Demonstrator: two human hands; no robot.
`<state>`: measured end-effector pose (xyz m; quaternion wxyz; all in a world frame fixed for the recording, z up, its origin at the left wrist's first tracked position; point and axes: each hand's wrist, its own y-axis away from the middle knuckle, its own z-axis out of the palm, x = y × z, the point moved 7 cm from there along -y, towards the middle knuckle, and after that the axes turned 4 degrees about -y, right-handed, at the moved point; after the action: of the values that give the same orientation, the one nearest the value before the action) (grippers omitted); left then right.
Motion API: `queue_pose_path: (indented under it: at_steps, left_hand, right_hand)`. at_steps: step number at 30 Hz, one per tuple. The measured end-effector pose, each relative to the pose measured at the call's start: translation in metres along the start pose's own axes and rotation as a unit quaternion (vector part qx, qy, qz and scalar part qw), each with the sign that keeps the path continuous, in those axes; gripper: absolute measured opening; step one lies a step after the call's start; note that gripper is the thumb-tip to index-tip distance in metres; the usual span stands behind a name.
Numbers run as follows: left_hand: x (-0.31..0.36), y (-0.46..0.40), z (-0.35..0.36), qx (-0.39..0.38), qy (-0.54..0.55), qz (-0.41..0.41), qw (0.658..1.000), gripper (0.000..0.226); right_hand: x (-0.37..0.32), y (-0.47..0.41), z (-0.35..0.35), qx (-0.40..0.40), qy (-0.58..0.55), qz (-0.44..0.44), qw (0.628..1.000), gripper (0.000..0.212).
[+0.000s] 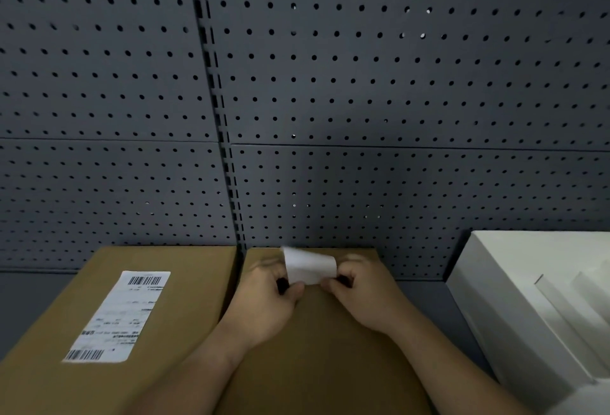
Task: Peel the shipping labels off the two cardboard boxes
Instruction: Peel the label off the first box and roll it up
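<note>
Two brown cardboard boxes sit side by side at the bottom of the head view. The left box (185, 289) carries a white shipping label (122, 315) with barcodes, stuck flat on its top. Over the right box (330, 348), a white label (308, 266) is lifted off the surface and curls upward, blurred. My left hand (264, 295) pinches its left edge and my right hand (366, 289) pinches its right edge, both above the far part of the right box's top.
A dark grey pegboard wall (363, 84) stands right behind the boxes. A white open box (515, 299) with white inserts sits at the right, close to the right cardboard box. A grey surface (19, 309) shows at the far left.
</note>
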<state>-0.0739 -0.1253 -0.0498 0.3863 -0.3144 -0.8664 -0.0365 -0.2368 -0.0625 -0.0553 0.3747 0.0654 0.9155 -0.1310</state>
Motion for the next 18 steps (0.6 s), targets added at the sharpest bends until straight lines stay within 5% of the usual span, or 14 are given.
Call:
queue_pose_path:
  at_steps: [6,13,15,18]
  left_hand:
    - [0.001,-0.013,-0.003,-0.069,0.01,-0.026,0.997,0.015]
    - [-0.003,-0.01,-0.005,-0.008,-0.001,-0.025,1.0,0.009]
    - [-0.003,-0.011,-0.006,0.008,-0.022,-0.022,0.999,0.024]
    - [-0.003,-0.011,-0.006,0.005,-0.026,-0.022,0.999,0.024]
  right_hand:
    - [0.005,-0.001,0.002,0.006,0.009,0.014,1.0,0.034]
    - [0.001,-0.011,-0.001,-0.061,-0.02,0.025,0.998,0.019]
    - [0.0,-0.017,-0.003,-0.092,-0.024,0.051,0.994,0.019]
    - [0.002,-0.018,-0.005,-0.054,-0.011,0.04,0.998,0.015]
